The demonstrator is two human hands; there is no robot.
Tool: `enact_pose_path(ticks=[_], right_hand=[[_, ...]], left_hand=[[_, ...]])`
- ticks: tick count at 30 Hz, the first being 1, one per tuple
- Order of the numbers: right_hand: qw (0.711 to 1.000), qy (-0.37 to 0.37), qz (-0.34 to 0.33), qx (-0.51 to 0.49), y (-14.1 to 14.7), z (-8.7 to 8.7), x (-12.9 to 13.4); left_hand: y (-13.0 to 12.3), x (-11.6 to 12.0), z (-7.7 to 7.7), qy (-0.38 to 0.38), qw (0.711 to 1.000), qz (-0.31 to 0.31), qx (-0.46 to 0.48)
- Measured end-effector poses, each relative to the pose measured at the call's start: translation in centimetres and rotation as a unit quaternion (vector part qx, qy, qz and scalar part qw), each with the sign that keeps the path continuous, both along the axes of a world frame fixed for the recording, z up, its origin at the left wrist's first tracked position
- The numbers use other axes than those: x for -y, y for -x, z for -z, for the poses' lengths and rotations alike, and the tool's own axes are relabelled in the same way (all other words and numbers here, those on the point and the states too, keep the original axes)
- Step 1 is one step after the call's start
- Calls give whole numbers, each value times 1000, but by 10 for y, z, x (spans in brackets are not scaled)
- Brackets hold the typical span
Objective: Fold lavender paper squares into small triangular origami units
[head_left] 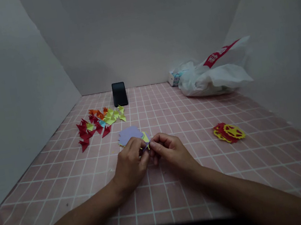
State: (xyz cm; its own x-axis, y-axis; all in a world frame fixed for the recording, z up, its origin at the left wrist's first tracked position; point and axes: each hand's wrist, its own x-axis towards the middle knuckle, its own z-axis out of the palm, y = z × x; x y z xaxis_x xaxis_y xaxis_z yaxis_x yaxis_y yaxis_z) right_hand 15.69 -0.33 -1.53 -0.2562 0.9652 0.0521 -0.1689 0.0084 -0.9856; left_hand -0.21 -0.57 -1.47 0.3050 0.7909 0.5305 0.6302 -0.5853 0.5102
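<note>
Over the middle of the table, my left hand (130, 163) and my right hand (172, 151) meet fingertip to fingertip. Between them is a small piece of purple folded paper (146, 147), pinched by both and mostly hidden by the fingers. Just beyond my left hand lies a stack of purple paper sheets (130, 134). A yellow paper piece (145, 137) shows partly beside that stack, behind the fingertips. Farther left, several folded paper cranes (83, 132) in red, orange, yellow and blue are spread in a loose group.
A dark phone (119, 94) leans upright at the back. A white plastic bag (213, 76) with red print and a small patterned box (173, 78) sit back right. Red and yellow cut-out discs (229, 132) lie at right. A pink checked cloth (164, 201) covers the table.
</note>
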Motion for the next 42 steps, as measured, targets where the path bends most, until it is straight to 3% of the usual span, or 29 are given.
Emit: enact_pose_path(ticks=[8,15,22,42], right_hand=[[1000,17,7,-9,1,1,0],[995,73,1,-61,0,-2,1],[987,122,-10,-106,0,-1,-1],[981,124,-37,-146,-1,2,-3]], left_hand=[[0,0,1,-3,1000,-1,-13],[2,-1,1,-75,993,-18,-93],[3,0,2,-97,985,-27,-141],[3,-2,3,-55,996,-6,-76]])
